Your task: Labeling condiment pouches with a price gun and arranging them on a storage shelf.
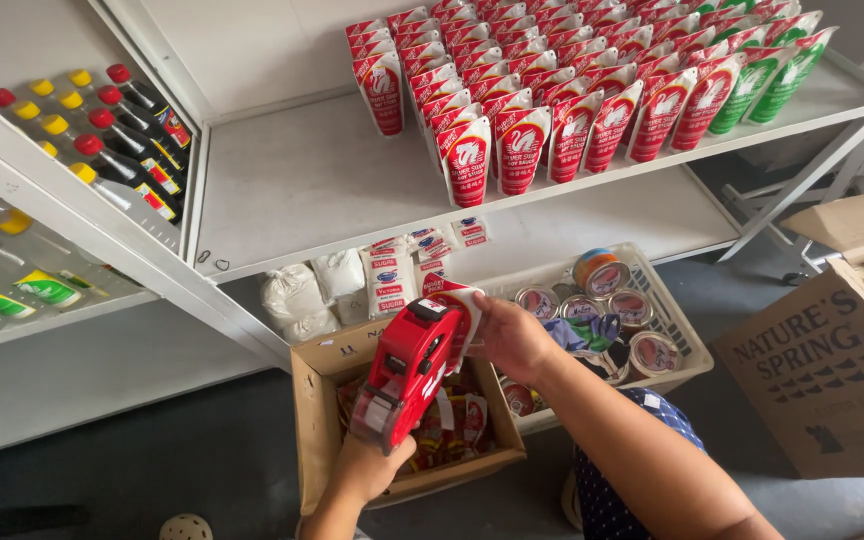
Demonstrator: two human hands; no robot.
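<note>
Bare shelf (302,180) left of pouches (552,110)

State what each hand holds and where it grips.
Left hand grips the red price-label gun by its handle at the bottom. Right hand holds a red-and-white pouch by its side edge.

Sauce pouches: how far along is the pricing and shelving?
Done: rows of red pouches stand on the white shelf. In hand: the left hand presses a red price gun against one pouch held by the right hand. Left: more pouches lie in the open cardboard box.
</note>
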